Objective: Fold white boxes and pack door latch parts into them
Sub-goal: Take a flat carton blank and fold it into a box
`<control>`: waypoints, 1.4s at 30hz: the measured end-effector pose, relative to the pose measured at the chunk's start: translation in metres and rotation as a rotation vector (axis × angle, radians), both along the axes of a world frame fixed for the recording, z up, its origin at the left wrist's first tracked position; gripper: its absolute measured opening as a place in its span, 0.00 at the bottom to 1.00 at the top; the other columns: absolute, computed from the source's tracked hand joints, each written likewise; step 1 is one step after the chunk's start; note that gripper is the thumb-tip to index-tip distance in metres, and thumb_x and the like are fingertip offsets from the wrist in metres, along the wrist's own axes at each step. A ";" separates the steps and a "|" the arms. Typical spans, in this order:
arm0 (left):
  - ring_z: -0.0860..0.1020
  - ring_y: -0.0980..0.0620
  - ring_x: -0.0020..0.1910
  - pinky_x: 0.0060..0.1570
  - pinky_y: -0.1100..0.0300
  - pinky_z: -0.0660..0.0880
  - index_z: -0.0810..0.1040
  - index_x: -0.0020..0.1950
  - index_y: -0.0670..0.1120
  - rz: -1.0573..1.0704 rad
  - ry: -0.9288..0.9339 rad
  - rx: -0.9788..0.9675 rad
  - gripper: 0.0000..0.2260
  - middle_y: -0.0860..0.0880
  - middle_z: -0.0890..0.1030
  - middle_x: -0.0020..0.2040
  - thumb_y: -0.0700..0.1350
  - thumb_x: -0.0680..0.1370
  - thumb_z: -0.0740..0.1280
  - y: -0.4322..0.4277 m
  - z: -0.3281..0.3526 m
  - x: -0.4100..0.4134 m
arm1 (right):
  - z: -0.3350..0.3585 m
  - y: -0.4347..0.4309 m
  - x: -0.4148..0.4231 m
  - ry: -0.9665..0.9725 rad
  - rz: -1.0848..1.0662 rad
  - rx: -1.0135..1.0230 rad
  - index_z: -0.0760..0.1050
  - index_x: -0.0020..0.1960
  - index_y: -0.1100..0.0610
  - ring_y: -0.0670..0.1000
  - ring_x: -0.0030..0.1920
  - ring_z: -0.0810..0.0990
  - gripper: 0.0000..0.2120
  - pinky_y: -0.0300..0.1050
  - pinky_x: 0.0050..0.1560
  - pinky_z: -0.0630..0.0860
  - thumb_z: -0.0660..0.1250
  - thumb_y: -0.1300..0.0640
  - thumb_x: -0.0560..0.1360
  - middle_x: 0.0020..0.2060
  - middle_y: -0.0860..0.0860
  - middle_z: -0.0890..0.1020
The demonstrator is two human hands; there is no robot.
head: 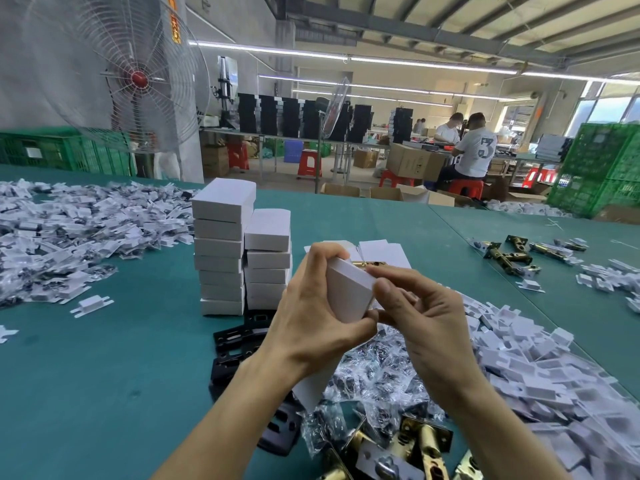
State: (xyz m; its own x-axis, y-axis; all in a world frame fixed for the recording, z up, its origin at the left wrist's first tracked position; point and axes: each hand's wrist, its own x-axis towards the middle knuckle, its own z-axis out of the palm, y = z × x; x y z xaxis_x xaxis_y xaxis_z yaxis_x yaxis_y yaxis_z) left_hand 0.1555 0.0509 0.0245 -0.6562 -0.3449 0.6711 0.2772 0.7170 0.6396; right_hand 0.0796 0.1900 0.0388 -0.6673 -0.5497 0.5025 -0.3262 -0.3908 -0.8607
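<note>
From the head camera, I see both hands raised above the table (104,375), whose surface is a matte teal felt. My left hand (311,317) grips a white box (349,289) of smooth card, fingers curled over its far edge and thumb under its near corner. The right hand (426,323) pinches the same box at its right end, index finger along the top edge and thumb against the side. A brass latch part (369,263) shows at the box's open top, shiny and gold.

Just left of the hands stand two stacks of closed white boxes (221,244), square-edged; the left stack is taller. Flat black metal plates (239,337) lie at their foot. Below the hands is a heap of crinkled clear screw bags (374,372), and nearest me lie brass tubular latches (420,441). A drift of folded white card inserts (519,348) runs along the right side up to the table's seam; another pile (69,230) covers the far left. Bare felt lies open at the near left and beyond the stacks.
</note>
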 end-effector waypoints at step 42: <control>0.80 0.49 0.57 0.54 0.48 0.81 0.67 0.62 0.68 -0.192 -0.050 0.292 0.30 0.52 0.76 0.62 0.59 0.65 0.78 0.015 -0.014 -0.008 | -0.002 0.006 -0.015 0.142 -0.126 0.019 0.83 0.50 0.51 0.50 0.48 0.85 0.11 0.47 0.45 0.83 0.73 0.64 0.71 0.48 0.48 0.86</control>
